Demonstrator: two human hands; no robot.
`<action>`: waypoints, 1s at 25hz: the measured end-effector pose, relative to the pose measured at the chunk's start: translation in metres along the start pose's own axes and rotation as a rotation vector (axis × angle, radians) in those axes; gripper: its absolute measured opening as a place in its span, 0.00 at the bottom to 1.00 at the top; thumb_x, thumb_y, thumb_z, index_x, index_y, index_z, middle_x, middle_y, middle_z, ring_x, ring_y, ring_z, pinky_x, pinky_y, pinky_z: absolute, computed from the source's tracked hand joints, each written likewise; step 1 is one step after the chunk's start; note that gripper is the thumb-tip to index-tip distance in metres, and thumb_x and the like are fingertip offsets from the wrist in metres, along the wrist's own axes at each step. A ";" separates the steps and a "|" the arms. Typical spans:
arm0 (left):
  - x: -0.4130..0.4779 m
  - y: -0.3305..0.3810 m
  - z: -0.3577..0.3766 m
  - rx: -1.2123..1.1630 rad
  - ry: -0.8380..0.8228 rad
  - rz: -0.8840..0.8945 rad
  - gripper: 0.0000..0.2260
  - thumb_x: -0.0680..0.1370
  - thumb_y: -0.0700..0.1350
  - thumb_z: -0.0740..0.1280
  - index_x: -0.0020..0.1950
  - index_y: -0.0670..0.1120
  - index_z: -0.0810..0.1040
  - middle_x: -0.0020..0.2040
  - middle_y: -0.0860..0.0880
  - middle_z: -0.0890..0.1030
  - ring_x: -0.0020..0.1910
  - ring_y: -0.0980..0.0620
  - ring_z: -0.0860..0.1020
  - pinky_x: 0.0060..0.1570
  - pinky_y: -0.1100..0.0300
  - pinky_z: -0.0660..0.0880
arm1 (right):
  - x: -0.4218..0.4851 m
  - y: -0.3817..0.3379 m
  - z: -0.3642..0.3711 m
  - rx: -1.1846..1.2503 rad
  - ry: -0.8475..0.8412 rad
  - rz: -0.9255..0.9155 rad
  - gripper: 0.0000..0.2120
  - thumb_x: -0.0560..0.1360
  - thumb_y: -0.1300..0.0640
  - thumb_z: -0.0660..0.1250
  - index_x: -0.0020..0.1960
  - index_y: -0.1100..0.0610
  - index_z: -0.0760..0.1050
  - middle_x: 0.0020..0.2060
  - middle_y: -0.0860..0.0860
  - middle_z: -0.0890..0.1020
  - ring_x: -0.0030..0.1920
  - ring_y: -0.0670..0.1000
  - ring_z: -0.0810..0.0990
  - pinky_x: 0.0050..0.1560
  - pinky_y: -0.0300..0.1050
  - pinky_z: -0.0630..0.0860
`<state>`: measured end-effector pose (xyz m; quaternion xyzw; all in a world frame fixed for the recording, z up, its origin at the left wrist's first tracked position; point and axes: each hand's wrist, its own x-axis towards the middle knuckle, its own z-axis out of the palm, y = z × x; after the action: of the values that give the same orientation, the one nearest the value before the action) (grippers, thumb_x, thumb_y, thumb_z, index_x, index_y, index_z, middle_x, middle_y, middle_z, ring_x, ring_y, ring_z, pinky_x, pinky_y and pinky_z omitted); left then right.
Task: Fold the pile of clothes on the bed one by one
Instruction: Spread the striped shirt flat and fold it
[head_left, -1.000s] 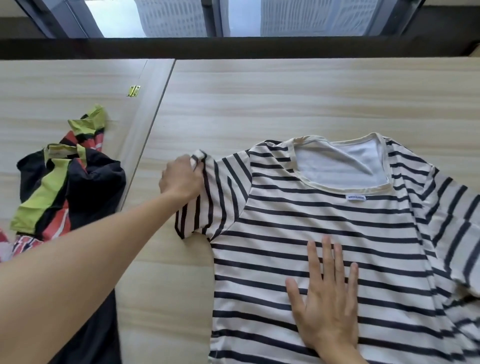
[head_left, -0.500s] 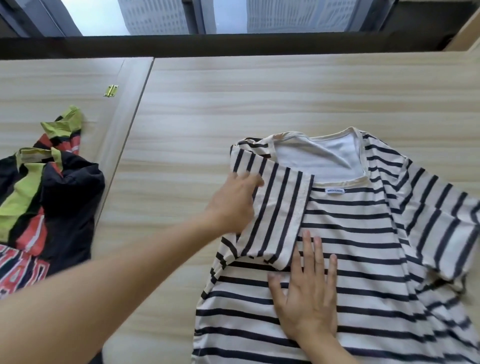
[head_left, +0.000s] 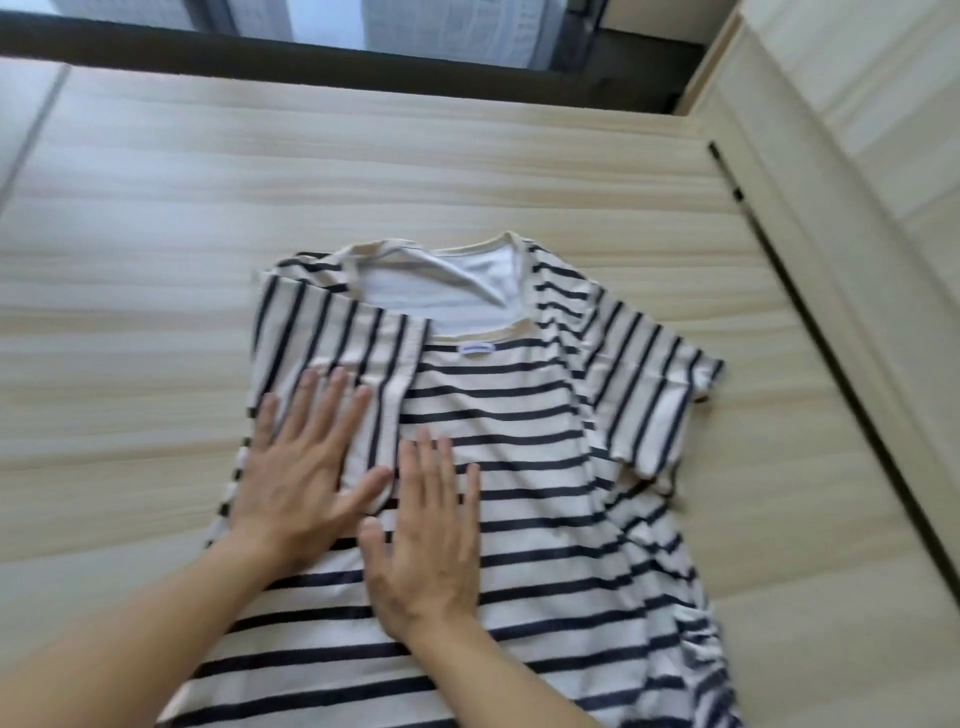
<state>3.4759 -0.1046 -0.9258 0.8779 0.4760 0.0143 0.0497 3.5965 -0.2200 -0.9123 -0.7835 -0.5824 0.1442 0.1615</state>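
A: Quick, biggest first. What's changed?

B: The bed (head_left: 156, 208) fills the frame. The striped shirt (head_left: 519, 519) lies flat at centre, collar toward the top. A second ago the sleeve at centre-left stuck out sideways, pinched by the left hand. Now that folded sleeve (head_left: 332, 353) lies in over the chest, its stripes running up and down. The dark pile of clothes that was at far left is out of frame; the view has swung right.

A: Hands?

B: The left hand (head_left: 301, 478) lies flat on the folded sleeve, fingers straight and slightly apart, pressing and gripping nothing. The right hand (head_left: 431, 545) is just beside it at lower centre, flat on the chest, fingers straight and nearly together.

A: Meaning for the task?

B: The first fold of this shirt looks done. The other sleeve (head_left: 654, 395) sticks out at centre-right, so it's likely next.

A: Containers?

B: None in view. Smallest thing is a white label (head_left: 477, 347) under the collar.
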 end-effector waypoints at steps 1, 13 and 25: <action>-0.001 -0.001 -0.002 -0.004 -0.005 -0.006 0.38 0.78 0.69 0.48 0.83 0.53 0.48 0.84 0.50 0.45 0.83 0.49 0.42 0.78 0.39 0.47 | 0.003 0.008 -0.011 0.101 0.017 0.012 0.35 0.81 0.37 0.48 0.83 0.53 0.51 0.83 0.47 0.49 0.82 0.47 0.43 0.79 0.61 0.47; -0.005 0.132 0.008 0.018 -0.111 -0.060 0.39 0.78 0.71 0.49 0.83 0.51 0.47 0.84 0.48 0.44 0.82 0.44 0.41 0.77 0.33 0.47 | 0.066 0.267 -0.122 -0.274 -0.095 0.569 0.41 0.76 0.27 0.37 0.81 0.47 0.32 0.80 0.53 0.32 0.80 0.56 0.32 0.76 0.63 0.32; -0.004 0.134 -0.002 0.007 -0.144 -0.046 0.42 0.76 0.71 0.52 0.83 0.48 0.53 0.84 0.47 0.49 0.82 0.42 0.47 0.75 0.31 0.52 | 0.115 0.303 -0.174 -0.122 0.208 0.890 0.34 0.74 0.39 0.70 0.69 0.63 0.70 0.70 0.60 0.67 0.71 0.63 0.66 0.68 0.60 0.66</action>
<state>3.5857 -0.1803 -0.9102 0.8658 0.4911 -0.0518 0.0811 3.9636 -0.2065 -0.8863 -0.9758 -0.1777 0.0855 0.0950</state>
